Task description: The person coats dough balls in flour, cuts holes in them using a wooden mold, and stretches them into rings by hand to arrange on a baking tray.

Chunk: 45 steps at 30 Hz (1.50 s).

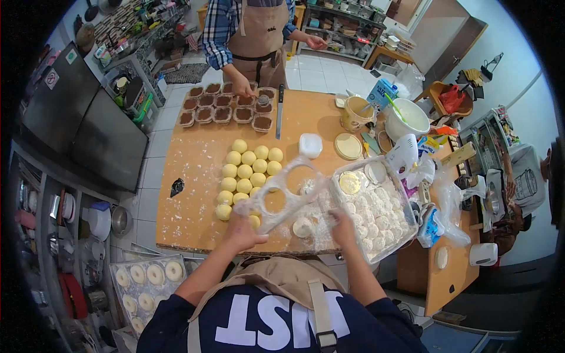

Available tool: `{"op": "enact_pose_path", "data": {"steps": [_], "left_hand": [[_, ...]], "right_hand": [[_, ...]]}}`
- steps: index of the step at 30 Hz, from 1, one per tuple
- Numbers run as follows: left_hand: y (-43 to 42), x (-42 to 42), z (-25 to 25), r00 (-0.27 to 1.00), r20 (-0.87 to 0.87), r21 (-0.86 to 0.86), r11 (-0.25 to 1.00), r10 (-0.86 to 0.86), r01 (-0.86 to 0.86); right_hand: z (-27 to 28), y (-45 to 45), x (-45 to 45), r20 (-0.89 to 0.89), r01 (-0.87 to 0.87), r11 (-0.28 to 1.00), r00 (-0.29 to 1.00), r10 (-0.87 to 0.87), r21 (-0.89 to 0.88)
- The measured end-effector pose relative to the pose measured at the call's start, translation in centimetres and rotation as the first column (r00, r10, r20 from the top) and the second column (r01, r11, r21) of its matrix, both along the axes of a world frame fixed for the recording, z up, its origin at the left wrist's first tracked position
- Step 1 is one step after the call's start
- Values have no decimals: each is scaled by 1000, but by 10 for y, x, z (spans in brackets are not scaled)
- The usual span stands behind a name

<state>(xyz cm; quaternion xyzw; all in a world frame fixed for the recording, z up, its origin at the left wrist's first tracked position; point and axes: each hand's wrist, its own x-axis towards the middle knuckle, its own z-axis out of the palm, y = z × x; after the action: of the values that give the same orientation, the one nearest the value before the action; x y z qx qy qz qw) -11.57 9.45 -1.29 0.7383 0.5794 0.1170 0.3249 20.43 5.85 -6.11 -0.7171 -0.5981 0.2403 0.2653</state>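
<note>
My left hand [242, 231] is closed on the near edge of a floury, whitish sheet with large round holes [275, 220]; motion blurs the sheet, and I cannot tell its material. My right hand [342, 226] is smeared by motion, beside the left side of a clear plastic tray [414, 219] of floured white pieces. A round floured piece [302, 227] lies on the floury table between my hands. Left of the sheet sit rows of smooth yellow dough balls [244, 171], some partly covered by it. A yellowish disc [349, 183] rests in the tray's far left corner.
Across the wooden table [318, 112], a co-worker in an apron holds a small round tool over brown-topped cups [222, 101]. A long knife [280, 112] lies beside them. A tub [356, 115], white bowl [409, 120] and hand mixer [405, 154] stand right. Ring-shaped dough [155, 274] sits lower left.
</note>
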Motion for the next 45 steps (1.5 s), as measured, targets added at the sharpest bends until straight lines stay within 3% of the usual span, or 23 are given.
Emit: {"op": "enact_pose_path", "data": {"steps": [1, 4, 7, 10, 19, 22, 25, 28, 31, 32, 35, 36, 39, 42, 45], "left_hand": [[0, -10, 5, 998, 19, -39, 997, 68, -67], [-10, -31, 25, 986, -31, -105, 980, 165, -168], [-21, -44, 26, 977, -76, -80, 976, 198, -204], [-35, -47, 17, 970, -35, 76, 969, 239, -236], [-50, -45, 17, 980, -96, -81, 979, 177, -185], [-48, -35, 11, 990, -131, 16, 998, 60, -58], [-38, -17, 8, 958, -268, 1, 995, -98, 102], [-25, 5, 4, 915, -287, 4, 955, -283, 297], [-8, 45, 2, 697, -385, -322, 795, -606, 513], [-12, 54, -9, 727, -432, -159, 839, -534, 521], [-10, 77, -31, 737, -443, -48, 834, -511, 550], [-8, 82, -40, 795, -368, -9, 856, -483, 516], [1, 92, -55, 745, -344, -298, 819, -571, 490], [-5, 88, -59, 821, -333, -56, 879, -464, 474], [-5, 116, -49, 966, -147, 260, 934, -214, 247]], "right_hand": [[-12, 0, -13, 94, -96, 985, 989, 110, -145], [-15, 5, -48, 147, -191, 954, 962, 229, -233], [-32, 13, -56, 175, -275, 938, 933, 313, -212], [-43, 19, -58, 250, -343, 916, 887, 389, -208], [-39, 32, -51, 178, -385, 809, 847, 501, -443], [-26, 22, -29, 99, -362, 835, 894, 437, -415], [7, 13, 12, 12, -299, 890, 946, 323, -343], [26, -1, 62, -193, -138, 966, 977, 95, -220], [55, -2, 67, -601, -39, 991, 798, -45, -126], [59, 0, 65, -637, -46, 991, 769, -45, -126], [3, 16, 73, -705, 79, 972, 676, -216, -223], [37, 17, 56, -750, 39, 946, 600, -278, -320], [23, 20, 34, -950, -22, 954, 102, -294, -297], [23, 25, 23, -921, -146, 931, 262, -290, -335], [53, 31, 14, -830, -170, 922, 513, -220, -349]]}}
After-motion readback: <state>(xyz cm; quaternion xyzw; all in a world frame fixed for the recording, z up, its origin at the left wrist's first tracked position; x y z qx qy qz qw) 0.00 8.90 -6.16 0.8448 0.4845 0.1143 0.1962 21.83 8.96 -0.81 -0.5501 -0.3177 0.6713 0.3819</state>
